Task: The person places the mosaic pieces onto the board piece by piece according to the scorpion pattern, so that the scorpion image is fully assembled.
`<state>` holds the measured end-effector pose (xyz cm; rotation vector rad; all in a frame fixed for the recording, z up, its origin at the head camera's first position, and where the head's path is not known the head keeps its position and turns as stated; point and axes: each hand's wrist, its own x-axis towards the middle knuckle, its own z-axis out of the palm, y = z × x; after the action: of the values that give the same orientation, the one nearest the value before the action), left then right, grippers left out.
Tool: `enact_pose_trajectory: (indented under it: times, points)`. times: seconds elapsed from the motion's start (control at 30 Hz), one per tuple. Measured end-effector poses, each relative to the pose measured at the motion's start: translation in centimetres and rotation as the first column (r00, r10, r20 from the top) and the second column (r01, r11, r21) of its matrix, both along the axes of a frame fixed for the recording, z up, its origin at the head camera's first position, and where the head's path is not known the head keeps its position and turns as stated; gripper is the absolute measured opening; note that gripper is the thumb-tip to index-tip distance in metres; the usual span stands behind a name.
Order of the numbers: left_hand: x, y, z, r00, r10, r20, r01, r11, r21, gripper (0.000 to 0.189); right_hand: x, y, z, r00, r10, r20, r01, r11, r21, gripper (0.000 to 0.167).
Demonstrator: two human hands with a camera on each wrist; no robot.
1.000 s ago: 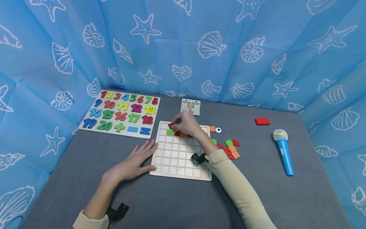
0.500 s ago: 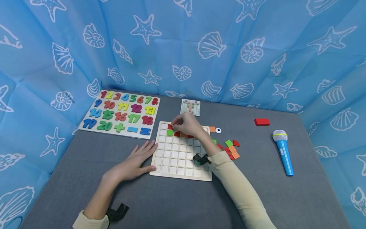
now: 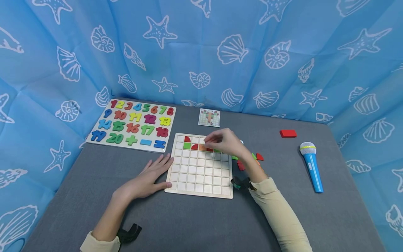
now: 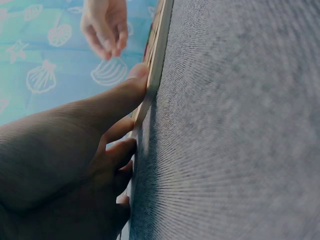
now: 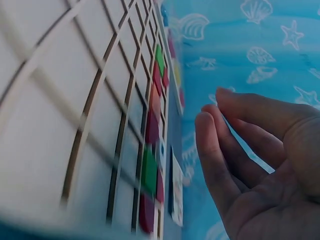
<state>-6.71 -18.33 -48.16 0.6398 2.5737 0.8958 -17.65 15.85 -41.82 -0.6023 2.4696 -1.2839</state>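
A light wooden grid board (image 3: 199, 171) lies in the middle of the table. Its left edge is steadied by my left hand (image 3: 146, 179), fingers spread, with the thumb (image 4: 135, 80) on the rim in the left wrist view. My right hand (image 3: 225, 141) hovers over the upper right of the board, and the right wrist view shows nothing between its bent fingers (image 5: 207, 145). In the grid's upper rows sit a red quarter-circle tile (image 3: 187, 139), a green square tile (image 3: 187, 145), another red tile (image 3: 194, 147) and an orange tile (image 3: 202, 147). The hand hides part of these rows.
Loose red (image 3: 241, 165) and green tiles lie right of the board, partly behind the right forearm. A small pattern card (image 3: 209, 117) is beyond it. A number puzzle board (image 3: 132, 124) stands left, a red block (image 3: 288, 133) and blue microphone (image 3: 312, 168) right.
My right hand has let go of the red quarter-circle tile in the top row and moved right, rising off the board. The left hand stays where it was.
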Motion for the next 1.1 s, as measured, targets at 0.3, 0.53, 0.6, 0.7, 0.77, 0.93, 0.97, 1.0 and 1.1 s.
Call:
enact_pose_trajectory:
  times: [0.3,0.53,0.6,0.7,0.77,0.93,0.97,1.0,1.1]
  points:
    - [0.0,-0.3,-0.1,1.0,-0.009,-0.012,0.009,1.0,0.01,0.092,2.5,6.5,0.5,0.996,-0.078,-0.044,0.082,0.993,0.081,0.023]
    - [0.1,-0.2,0.5,1.0,-0.016,0.005,0.016,0.999,0.04,0.092,4.0,11.4,0.7,0.99,-0.125,-0.067,0.137,0.963,0.233,0.028]
    - [0.1,0.0,1.0,1.0,-0.016,0.019,0.015,0.999,0.029,0.092,4.4,12.6,0.6,0.986,-0.15,-0.066,0.163,0.946,0.28,0.028]
    - [0.1,0.3,1.4,1.0,-0.013,0.028,0.013,1.0,0.012,0.091,4.7,13.9,0.3,0.981,-0.185,-0.063,0.195,0.924,0.328,0.028]
    - [0.0,0.4,1.6,0.999,-0.014,0.037,0.014,1.0,0.003,0.09,4.8,14.6,0.0,0.979,-0.198,-0.056,0.205,0.913,0.353,0.03]
    - [0.1,0.2,1.0,1.0,-0.024,0.019,0.023,0.999,0.044,0.091,4.6,15.7,-0.6,0.975,-0.219,-0.034,0.215,0.896,0.388,0.033]
    - [0.1,0.1,0.9,1.0,-0.025,0.015,0.024,0.998,0.052,0.092,4.5,15.8,-0.6,0.975,-0.219,-0.032,0.214,0.896,0.39,0.032]
    - [0.1,0.0,0.8,1.0,-0.028,0.008,0.028,0.998,0.056,0.092,4.4,15.9,-0.7,0.975,-0.218,-0.03,0.212,0.895,0.391,0.031]
    - [0.1,-0.1,0.7,1.0,-0.022,0.007,0.021,0.998,0.051,0.092,4.2,16.0,-0.9,0.978,-0.207,-0.029,0.201,0.897,0.393,0.026]
